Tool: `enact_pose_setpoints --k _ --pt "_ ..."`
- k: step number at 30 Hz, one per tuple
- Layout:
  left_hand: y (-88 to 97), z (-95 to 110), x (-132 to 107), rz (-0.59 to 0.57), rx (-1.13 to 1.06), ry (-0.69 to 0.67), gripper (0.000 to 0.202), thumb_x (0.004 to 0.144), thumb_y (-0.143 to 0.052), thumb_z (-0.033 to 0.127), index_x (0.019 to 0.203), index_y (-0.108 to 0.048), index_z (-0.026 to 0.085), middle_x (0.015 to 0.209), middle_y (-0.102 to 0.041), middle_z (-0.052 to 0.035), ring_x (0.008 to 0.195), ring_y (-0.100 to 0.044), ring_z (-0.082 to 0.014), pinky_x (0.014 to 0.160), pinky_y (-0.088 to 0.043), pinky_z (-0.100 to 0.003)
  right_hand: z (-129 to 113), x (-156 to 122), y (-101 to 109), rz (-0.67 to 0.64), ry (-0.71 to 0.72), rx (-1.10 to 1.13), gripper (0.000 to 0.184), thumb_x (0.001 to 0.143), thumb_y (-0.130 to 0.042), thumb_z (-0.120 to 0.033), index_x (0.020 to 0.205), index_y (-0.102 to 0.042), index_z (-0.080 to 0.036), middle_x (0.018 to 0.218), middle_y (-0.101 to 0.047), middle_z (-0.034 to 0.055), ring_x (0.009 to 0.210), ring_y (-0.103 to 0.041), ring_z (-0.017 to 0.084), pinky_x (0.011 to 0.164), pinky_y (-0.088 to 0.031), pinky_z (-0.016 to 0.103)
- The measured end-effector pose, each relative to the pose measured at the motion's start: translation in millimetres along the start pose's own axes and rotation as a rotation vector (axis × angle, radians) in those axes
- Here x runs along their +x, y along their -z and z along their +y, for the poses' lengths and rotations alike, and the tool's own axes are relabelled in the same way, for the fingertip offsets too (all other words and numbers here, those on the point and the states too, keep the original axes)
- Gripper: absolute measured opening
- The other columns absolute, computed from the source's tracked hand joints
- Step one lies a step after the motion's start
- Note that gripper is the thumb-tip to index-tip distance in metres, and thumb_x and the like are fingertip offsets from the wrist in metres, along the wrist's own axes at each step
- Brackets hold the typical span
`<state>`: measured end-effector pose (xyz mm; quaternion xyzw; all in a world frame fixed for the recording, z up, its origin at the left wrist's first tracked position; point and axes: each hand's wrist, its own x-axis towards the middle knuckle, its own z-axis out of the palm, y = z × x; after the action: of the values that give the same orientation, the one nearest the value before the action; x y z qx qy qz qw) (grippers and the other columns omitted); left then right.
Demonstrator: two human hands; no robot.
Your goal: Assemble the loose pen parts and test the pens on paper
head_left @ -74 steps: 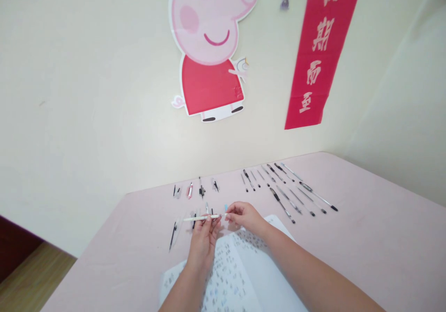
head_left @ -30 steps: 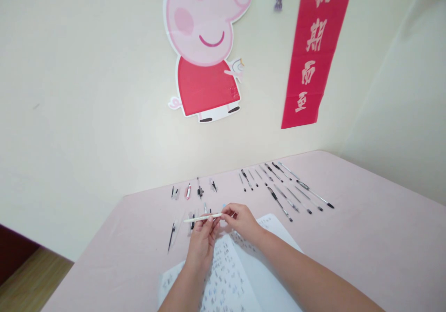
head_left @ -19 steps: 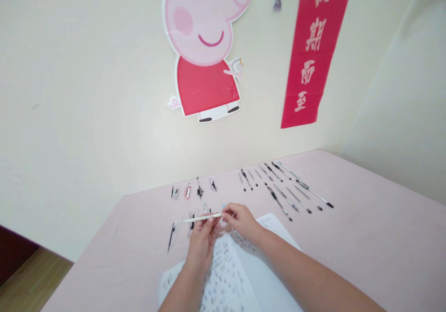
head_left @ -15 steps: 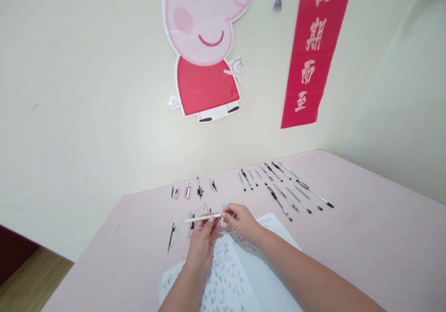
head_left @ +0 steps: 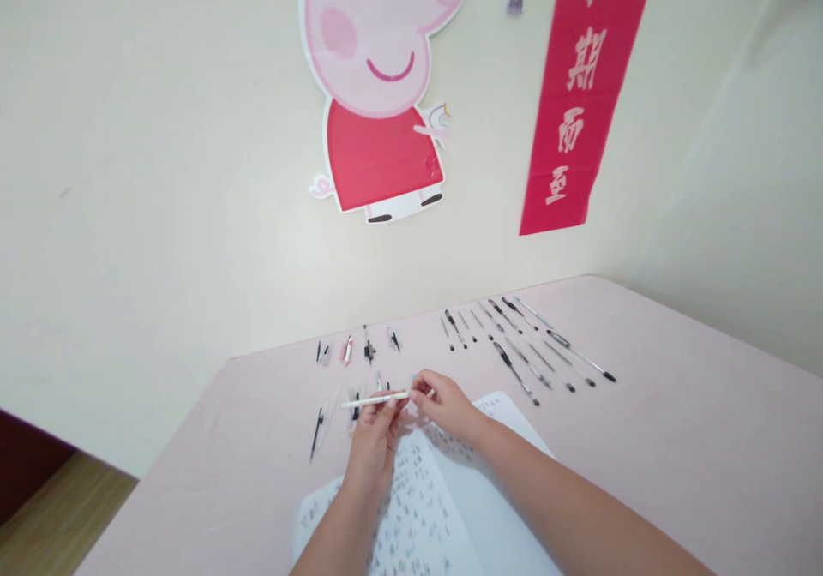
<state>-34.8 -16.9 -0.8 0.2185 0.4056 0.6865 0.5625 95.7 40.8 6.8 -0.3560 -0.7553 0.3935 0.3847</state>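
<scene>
White pen (head_left: 369, 401) lies crosswise in the left hand (head_left: 375, 441), its barrel gripped between thumb and fingers and its left end jutting past them. The right hand (head_left: 443, 403) has its fingertips drawn together at the pen's right end; whether they pinch anything cannot be told. Well to the left of the grip, the table (head_left: 225, 456) ends in a slanting edge. Just left of the grip lies a black pen piece (head_left: 316, 436); behind it, farther from the person, lie small pen parts, one red and white (head_left: 348, 351). Below the grip, a written sheet (head_left: 417, 507) spreads under both forearms. To the right, beyond the right hand, slanting rows of pens (head_left: 516, 374) lie well apart from the grip, and the pink top runs past them to its right edge. Behind everything rises a pale wall (head_left: 160, 216) with a pig cutout (head_left: 382, 152) and, farther right, a red banner (head_left: 579, 105).
</scene>
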Motion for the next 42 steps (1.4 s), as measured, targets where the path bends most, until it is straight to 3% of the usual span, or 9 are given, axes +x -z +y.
enact_pose_setpoints --k 4,13,20,28,36,42 --pt "-1.3 1.2 -1.0 -0.006 0.003 -0.005 0.023 0.063 -0.073 0.022 0.082 -0.06 0.016 0.084 -0.069 -0.0026 0.081 -0.065 -0.012 0.067 -0.051 -0.018 -1.2 -0.3 -1.1 -0.008 0.019 -0.016 0.005 0.078 -0.051 -0.018 0.075 -0.054 -0.017 0.07 -0.055 -0.0012 0.066 -0.05 0.012 0.056 -0.038 0.02" --pt "-3.6 2.2 -2.6 -0.014 0.026 -0.019 0.023 0.063 -0.074 0.023 0.08 -0.06 0.016 0.083 -0.069 -0.003 0.079 -0.065 -0.0131 0.068 -0.051 -0.021 2.3 0.1 0.4 -0.046 0.004 -0.06 0.034 0.09 -0.038 -0.031 0.063 -0.052 -0.017 0.057 -0.051 -0.0024 0.056 -0.046 0.01 0.055 -0.034 0.021" --pt "-1.4 0.9 -1.7 -0.006 0.001 -0.005 0.022 0.064 -0.072 0.02 0.082 -0.059 0.016 0.083 -0.069 -0.0027 0.079 -0.065 -0.0125 0.066 -0.051 -0.019 0.6 -1.1 -0.1 -0.022 0.016 -0.028 0.007 0.08 -0.053 -0.024 0.077 -0.054 -0.017 0.071 -0.055 -0.001 0.067 -0.051 0.012 0.058 -0.037 0.02" --pt "0.3 -0.4 -0.7 -0.024 0.009 0.003 0.022 0.064 -0.073 0.022 0.082 -0.06 0.016 0.082 -0.069 -0.0018 0.079 -0.064 -0.0109 0.069 -0.05 -0.018 3.4 0.5 -0.1 -0.064 0.01 -0.092 0.033 0.088 -0.039 -0.028 0.06 -0.05 -0.016 0.056 -0.048 -0.0029 0.055 -0.044 0.01 0.055 -0.033 0.021" --pt "-0.2 -0.2 -0.3 -0.036 0.002 -0.007 0.022 0.064 -0.073 0.021 0.081 -0.06 0.016 0.083 -0.068 -0.0023 0.076 -0.064 -0.0109 0.064 -0.05 -0.018 3.0 -0.3 0.2 -0.043 0.023 -0.018 0.009 0.08 -0.051 -0.023 0.074 -0.053 -0.017 0.068 -0.053 -0.0017 0.064 -0.049 0.011 0.056 -0.036 0.02" --pt "-1.8 1.2 -0.3 -0.023 0.01 0.003 0.023 0.064 -0.073 0.022 0.082 -0.06 0.016 0.082 -0.068 -0.0011 0.075 -0.063 -0.0094 0.065 -0.05 -0.017 6.4 0.8 -0.7 -0.053 0.04 -0.089 0.02 0.083 -0.046 -0.023 0.065 -0.05 -0.017 0.06 -0.046 -0.0036 0.058 -0.043 0.01 0.055 -0.032 0.021"
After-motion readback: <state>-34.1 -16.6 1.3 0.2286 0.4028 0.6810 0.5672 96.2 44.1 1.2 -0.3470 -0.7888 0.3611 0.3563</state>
